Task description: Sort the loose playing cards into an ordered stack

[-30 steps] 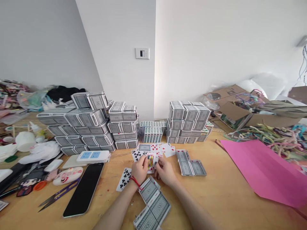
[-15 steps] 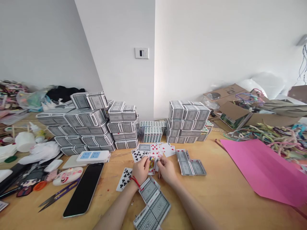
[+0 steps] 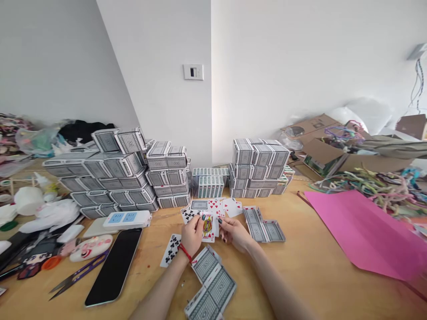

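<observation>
Between my hands is a face card, a jack of hearts (image 3: 208, 228), with a white edge of another card showing at its right side. My left hand (image 3: 192, 235), a red cord at its wrist, pinches the jack's left edge. My right hand (image 3: 233, 232) is closed at the card's right edge, thumb and index finger together. Behind them lie loose cards, among them a face-down card (image 3: 199, 205) and heart cards (image 3: 217, 206). A ten of clubs (image 3: 171, 250) rests left of my left wrist. Below my hands sits a folded-card piece (image 3: 213, 280); another such piece (image 3: 262, 226) stands to the right.
Stacked blocks of folded cards (image 3: 113, 166) rise at the back left, with more blocks (image 3: 260, 164) at the back right. Small card boxes (image 3: 211, 186) stand between. A phone (image 3: 115, 266), scissors (image 3: 78, 274) and a power strip (image 3: 127, 219) lie left; pink paper (image 3: 363, 235) lies right.
My right hand has turned and its fingers stretch more toward the card, so more of the jack shows between my hands. The view has shifted slightly.
</observation>
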Tool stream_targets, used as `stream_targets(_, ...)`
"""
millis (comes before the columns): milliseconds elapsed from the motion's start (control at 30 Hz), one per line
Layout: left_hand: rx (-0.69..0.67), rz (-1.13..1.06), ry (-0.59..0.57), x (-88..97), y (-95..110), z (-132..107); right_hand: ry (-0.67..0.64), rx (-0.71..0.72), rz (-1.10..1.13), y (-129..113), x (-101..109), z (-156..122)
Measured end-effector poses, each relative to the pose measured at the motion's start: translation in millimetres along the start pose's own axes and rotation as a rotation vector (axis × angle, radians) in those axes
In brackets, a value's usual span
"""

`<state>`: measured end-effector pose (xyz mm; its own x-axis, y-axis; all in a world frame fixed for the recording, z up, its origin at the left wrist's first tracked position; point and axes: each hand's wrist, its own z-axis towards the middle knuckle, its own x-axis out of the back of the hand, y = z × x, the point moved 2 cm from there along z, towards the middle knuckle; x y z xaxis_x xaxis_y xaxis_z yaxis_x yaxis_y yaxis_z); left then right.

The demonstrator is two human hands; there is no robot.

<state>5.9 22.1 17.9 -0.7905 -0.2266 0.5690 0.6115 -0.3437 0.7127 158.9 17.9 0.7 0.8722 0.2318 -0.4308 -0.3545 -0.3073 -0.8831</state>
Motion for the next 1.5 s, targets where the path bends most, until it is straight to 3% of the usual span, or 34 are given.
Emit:
stream_targets(267,-0.012,-0.031,-0.040,-2.9,8.3,-4.3,0.093,0.082,0.134,3.7,-9.6,1.4)
stream_targets(400,0.000,-0.056,-0.063,-5.8,10.7,-4.8,0.216,0.094,0.141,7.9,-9.1,4.6)
stream_targets(700,0.064,-0.223,-0.161,-8.4,10.9,-4.0,0.476,0.289,-0.146,11.2,-14.6,5.4)
stream_targets(767,0.069,-0.262,-0.152,-7.7,10.7,-3.0,0.449,0.308,-0.187,8.8,-17.3,3.2)
stream_targets(933,0.102,-0.321,-0.085,-7.0,8.0,-2.5,0.193,0.232,-0.238,4.9,-23.4,2.6)
stream_targets(1167,0.081,-0.322,-0.107,-6.8,7.8,-2.0,0.334,0.320,-0.388,8.4,-19.3,6.1)
stream_targets(1367,0.131,-0.269,-0.009,-2.4,5.9,0.8,0.065,0.140,-0.244,4.9,-21.2,3.0)
stream_targets(1500,0.158,-0.491,-0.057,-1.0,7.8,4.5,0.021,0.148,-0.293,1.6,-20.5,1.6)
